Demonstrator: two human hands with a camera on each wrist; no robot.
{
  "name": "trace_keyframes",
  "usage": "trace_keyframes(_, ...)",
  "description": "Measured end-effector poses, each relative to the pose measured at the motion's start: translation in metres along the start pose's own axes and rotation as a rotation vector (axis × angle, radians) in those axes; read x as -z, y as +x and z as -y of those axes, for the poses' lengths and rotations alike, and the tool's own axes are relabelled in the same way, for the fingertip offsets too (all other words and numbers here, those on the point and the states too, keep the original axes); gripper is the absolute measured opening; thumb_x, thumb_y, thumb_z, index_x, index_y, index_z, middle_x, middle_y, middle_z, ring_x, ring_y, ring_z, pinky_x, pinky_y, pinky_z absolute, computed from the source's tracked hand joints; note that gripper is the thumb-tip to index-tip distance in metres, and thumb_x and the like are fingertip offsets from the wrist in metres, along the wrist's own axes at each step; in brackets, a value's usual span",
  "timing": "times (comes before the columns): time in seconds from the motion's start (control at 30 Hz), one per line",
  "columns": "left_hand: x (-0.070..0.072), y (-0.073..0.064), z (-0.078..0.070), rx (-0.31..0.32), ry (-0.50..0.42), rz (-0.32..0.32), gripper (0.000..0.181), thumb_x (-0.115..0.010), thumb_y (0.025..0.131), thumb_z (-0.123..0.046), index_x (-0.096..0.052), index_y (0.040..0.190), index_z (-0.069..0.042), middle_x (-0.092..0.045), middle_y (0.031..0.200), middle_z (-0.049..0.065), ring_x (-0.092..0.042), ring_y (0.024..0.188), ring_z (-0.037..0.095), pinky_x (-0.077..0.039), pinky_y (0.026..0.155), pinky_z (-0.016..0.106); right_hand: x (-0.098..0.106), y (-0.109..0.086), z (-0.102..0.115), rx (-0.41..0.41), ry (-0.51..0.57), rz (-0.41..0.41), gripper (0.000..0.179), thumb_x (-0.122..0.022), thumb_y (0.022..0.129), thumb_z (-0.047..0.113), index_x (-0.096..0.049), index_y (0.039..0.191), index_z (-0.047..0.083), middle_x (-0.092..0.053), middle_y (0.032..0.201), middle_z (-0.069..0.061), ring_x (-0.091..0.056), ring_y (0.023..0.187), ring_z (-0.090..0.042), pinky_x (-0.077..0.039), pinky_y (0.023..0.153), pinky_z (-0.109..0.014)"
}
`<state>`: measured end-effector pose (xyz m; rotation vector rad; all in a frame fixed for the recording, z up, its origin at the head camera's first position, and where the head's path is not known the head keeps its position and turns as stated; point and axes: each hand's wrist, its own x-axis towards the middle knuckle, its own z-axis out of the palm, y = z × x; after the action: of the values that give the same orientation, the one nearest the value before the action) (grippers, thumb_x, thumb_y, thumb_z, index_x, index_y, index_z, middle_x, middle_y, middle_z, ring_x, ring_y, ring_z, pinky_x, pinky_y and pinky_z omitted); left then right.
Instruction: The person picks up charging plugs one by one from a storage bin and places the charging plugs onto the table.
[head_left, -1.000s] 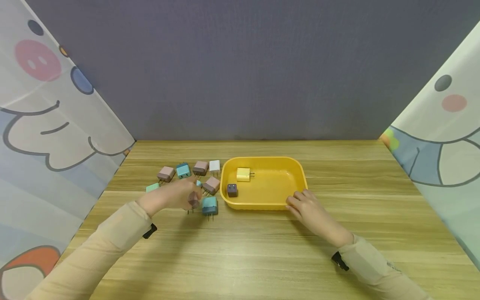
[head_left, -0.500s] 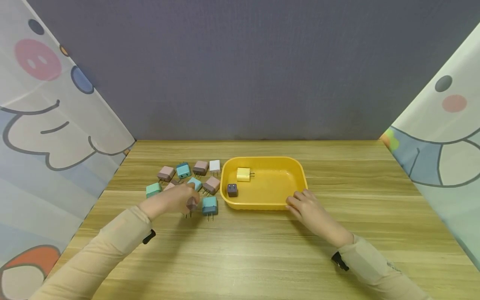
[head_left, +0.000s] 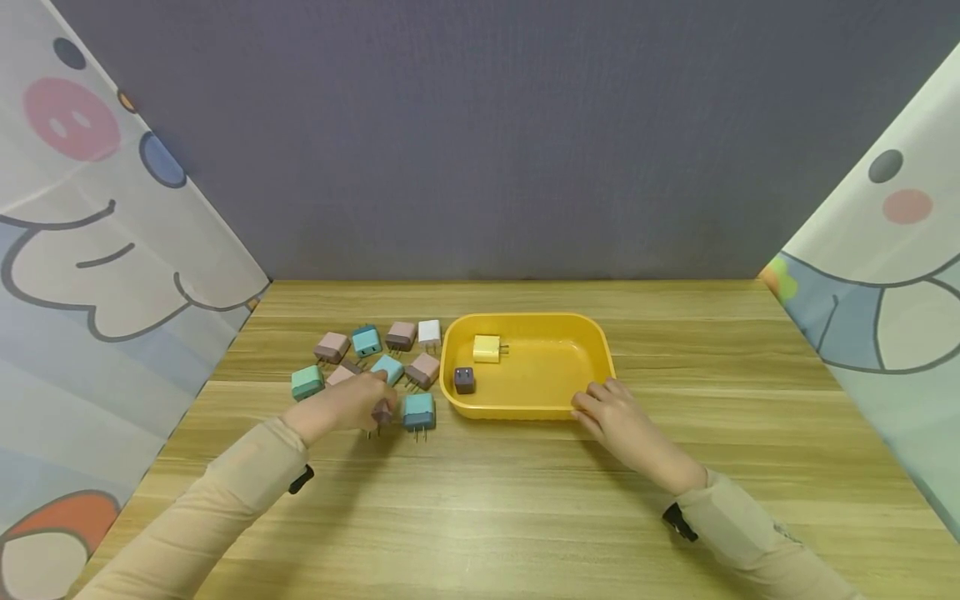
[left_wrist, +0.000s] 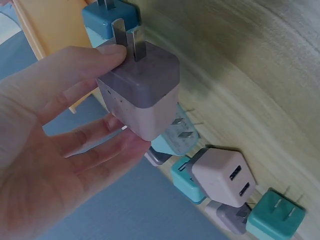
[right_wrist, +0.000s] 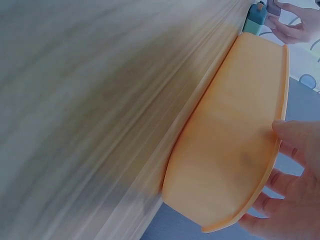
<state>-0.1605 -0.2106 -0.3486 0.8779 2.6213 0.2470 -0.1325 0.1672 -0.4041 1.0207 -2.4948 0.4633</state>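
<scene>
Thumb and fingers of my left hand (head_left: pixel 347 406) pinch a pink-and-mauve plug charger (left_wrist: pixel 140 82), its two metal prongs uncovered in the left wrist view. It is held in front of several other chargers on the wooden table. A teal-and-blue charger (head_left: pixel 418 411) lies just to the right of that hand. The right hand (head_left: pixel 633 433) grips the near right corner of a yellow tray (head_left: pixel 540 383), thumb outside and fingers over the rim (right_wrist: pixel 280 145). Inside the tray lie a yellow charger (head_left: pixel 487 349) and a dark purple charger (head_left: pixel 464 381).
Around the left hand lie a green charger (head_left: pixel 306 382), a light blue charger (head_left: pixel 387 369), a white charger (head_left: pixel 430 333), a blue charger (head_left: pixel 366 342) and several pink ones, such as this pink charger (head_left: pixel 422 371). A grey wall (head_left: pixel 510 142) rises behind the table.
My left hand has shifted slightly left and toward me with the pinched charger, uncovering the light blue and green chargers. The right hand and the tray stay where they were.
</scene>
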Motion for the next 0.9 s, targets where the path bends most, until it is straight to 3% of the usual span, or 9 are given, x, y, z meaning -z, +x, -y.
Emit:
trace_keyframes(0.27,-0.0048,0.0011,0.0043,-0.005,-0.008,-0.002,0.027,-0.07,0.062,0.011,-0.065,0.085,-0.002,-0.051,0.081,0.005,-0.05,0.07,0.015,-0.047,0.059,0.024,-0.0002,0.0002,0.0001,0.007,-0.003,-0.005,0.013,-0.068,0.074,0.01,-0.057,0.081,0.01,-0.044,0.071,0.004,-0.034,0.066,-0.012,-0.038,0.065,-0.034)
trace_keyframes(0.9,-0.0091,0.0026,0.0098,-0.015,0.019,-0.015,0.026,-0.07,0.06,0.009,-0.064,0.082,-0.003,-0.049,0.079,0.004,-0.049,0.069,0.015,-0.045,0.059,0.025,0.0012,0.0007,0.0005,0.01,-0.009,-0.002,0.015,-0.069,0.073,0.009,-0.057,0.081,0.01,-0.044,0.071,0.003,-0.034,0.066,-0.013,-0.038,0.066,-0.035)
